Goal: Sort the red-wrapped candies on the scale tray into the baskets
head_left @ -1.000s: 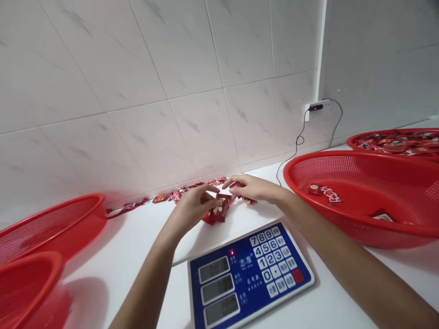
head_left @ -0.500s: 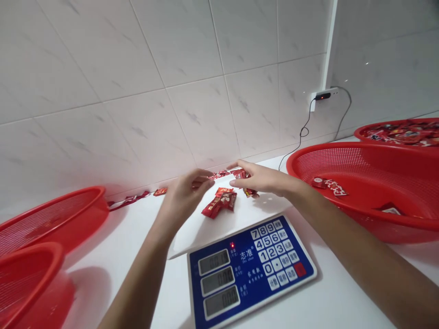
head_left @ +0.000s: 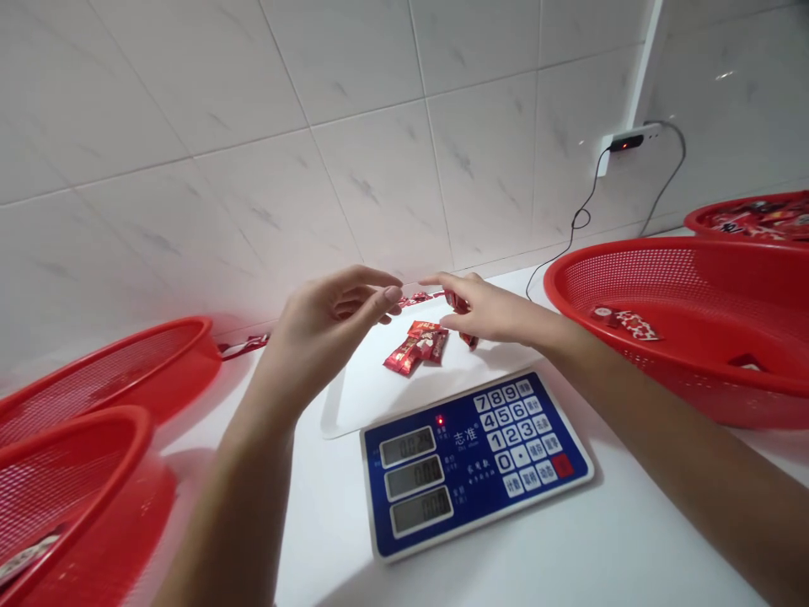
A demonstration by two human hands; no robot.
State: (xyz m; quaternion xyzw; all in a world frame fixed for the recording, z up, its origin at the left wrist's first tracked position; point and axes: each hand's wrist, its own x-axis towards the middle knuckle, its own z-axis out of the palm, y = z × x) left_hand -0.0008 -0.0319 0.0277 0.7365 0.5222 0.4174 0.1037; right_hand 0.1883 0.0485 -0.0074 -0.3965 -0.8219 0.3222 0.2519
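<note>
Far left, a red mesh basket (head_left: 126, 341) and a nearer red mesh basket (head_left: 76, 430) sit within easy reach, the nearer one w/ a red-and-white packet (head_left: 25, 556) at its edge. A loose red strip (head_left: 245, 344) lies on the counter by the wall. L hand (head_left: 329, 316) is raised over the white weighing pan (head_left: 354, 405), thumb and fingers drawn together in a pinch - nothing visible btw them. On the pan, a small cluster of red sweet packets (head_left: 414, 350) lies just below the two hands, and a thin row of red wrappers (head_left: 417, 298) runs behind it along the wall. R hand (head_left: 486, 308) reaches in from the right, fingers curved over a small red packet (head_left: 456, 301) - can't tell if it's gripped or only touched. The scale's blue panel (head_left: 474, 459) sits right in front of the pan, so its readouts face the person; top reading too small to make out. Right, a large red mesh basket (head_left: 632, 253) holds a few packets, w/ a heaped red basket (head_left: 746, 215) behind it.
</note>
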